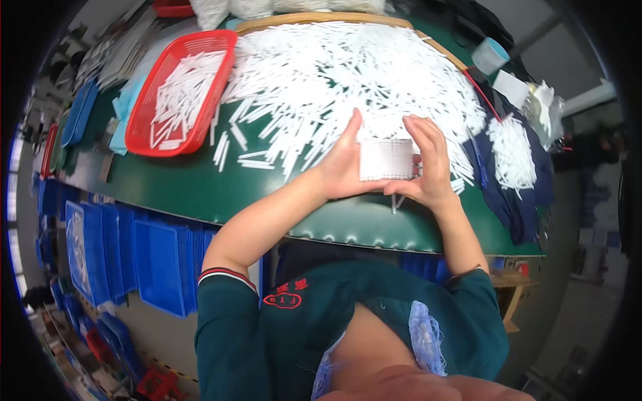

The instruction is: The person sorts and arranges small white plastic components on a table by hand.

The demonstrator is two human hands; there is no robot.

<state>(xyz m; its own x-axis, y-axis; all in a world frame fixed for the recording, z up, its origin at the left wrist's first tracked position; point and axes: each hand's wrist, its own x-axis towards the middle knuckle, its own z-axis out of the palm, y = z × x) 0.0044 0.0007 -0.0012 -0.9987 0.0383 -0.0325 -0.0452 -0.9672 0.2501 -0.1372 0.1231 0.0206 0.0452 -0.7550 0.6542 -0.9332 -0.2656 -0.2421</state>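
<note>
Between my two hands sits a squared stack of thin white strips (pixel 386 160), lined up side by side. My left hand (pixel 344 164) bears on the stack's left side and underside, its thumb pointing up. Around the right side curls my right hand (pixel 431 160), with fingers bent over and the thumb low by the bottom edge. A broad heap of loose white strips (pixel 361 73) spreads over the green table (pixel 167 180) just beyond my hands. A few strips poke out below the stack, near my right thumb.
To the left stands a red perforated basket (pixel 140 127) holding more strips. A wooden edging (pixel 328 19) bounds the heap at the back. At right, strips (pixel 511 154) lie on dark blue cloth (pixel 521 214), near a light blue cup (pixel 490 55). Blue bins (pixel 160 267) stand below the table's front-left edge.
</note>
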